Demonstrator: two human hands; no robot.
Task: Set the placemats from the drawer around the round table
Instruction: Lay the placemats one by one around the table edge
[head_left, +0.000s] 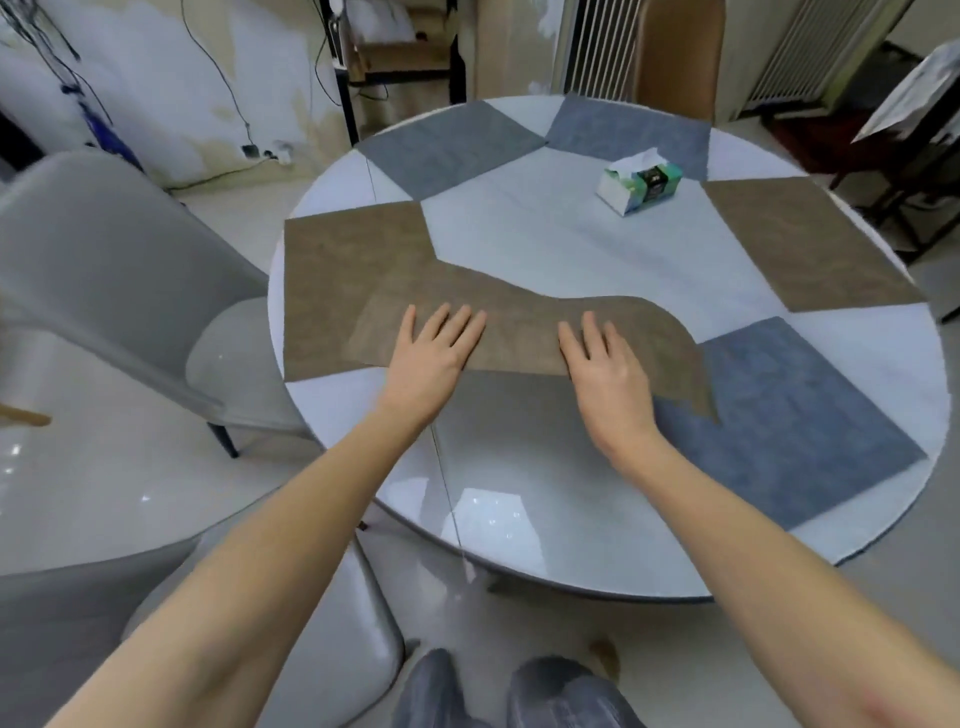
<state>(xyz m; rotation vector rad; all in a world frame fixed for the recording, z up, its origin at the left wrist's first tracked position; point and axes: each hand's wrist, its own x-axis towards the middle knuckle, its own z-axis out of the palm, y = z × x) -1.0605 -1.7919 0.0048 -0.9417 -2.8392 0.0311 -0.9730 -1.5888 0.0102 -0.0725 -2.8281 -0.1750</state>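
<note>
Several placemats lie around the round white table (519, 499). A brown placemat (524, 327) lies near the front, its right end draped over a blue placemat (795, 415) and its left end over another brown placemat (337, 280). My left hand (434, 345) and my right hand (605, 364) rest flat on it, palms down, fingers spread. Farther back lie a grey placemat (447, 145), a blue-grey placemat (628, 135) and a brown placemat (800, 239) at the right.
A tissue box (639, 182) stands on the table towards the back. A grey chair (119, 291) stands to the left of the table, another chair (67, 634) at the lower left. Shelving and a radiator are behind the table.
</note>
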